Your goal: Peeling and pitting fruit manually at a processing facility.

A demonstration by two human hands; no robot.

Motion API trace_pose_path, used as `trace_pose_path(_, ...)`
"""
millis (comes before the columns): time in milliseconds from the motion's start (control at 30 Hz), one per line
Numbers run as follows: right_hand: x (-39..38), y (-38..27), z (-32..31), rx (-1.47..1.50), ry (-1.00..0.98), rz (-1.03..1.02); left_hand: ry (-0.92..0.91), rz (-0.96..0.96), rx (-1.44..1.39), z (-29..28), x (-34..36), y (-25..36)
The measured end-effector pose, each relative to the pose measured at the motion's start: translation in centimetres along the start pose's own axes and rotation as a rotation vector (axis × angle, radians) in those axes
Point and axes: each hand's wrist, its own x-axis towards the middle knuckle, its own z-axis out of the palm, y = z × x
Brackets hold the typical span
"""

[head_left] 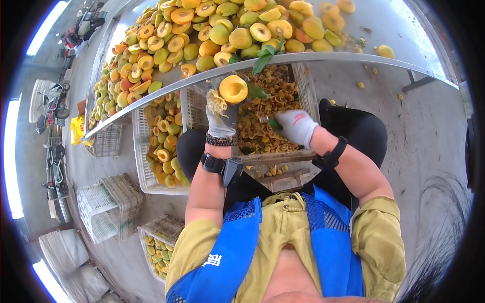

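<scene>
My left hand (221, 117), in a worn whitish glove, grips a halved yellow peach (233, 89), its cut face up with a round hollow in the middle. Frayed, pulp-stained threads hang at the glove's fingers. My right hand (298, 127), also gloved, is closed round a small tool with a green handle (275, 123) and a short metal end; its exact kind is hard to make out. Both hands are just past the table's near edge, above a crate (304, 93) of brownish-orange pits and scraps (268, 96).
A metal-rimmed table (399, 33) bears a heap of halved peaches (202, 38). Left of my legs stands a white crate (142, 156) full of peach halves. Stacked crates (108, 207), another fruit crate (159, 247) and a yellow bag (77, 130) are farther left. Fruit bits lie on the floor.
</scene>
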Motion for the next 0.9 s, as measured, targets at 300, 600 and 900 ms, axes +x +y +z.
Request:
trace_pose_path(300,3.0,-1.2,-2.5,1.041,0.895,-0.161,-0.102,-0.055,0.346,3.7,-0.2,-1.7)
trace_pose_path(600,2.0,1.8,-3.7,0.959,0.575,-0.100,0.057,-0.031,0.398,6.6,-0.1,-0.6)
trace_pose_path(900,0.5,5.2,-0.5,-0.058,-0.020,-0.007,0.096,-0.051,-0.011,2.0,-1.3,7.9)
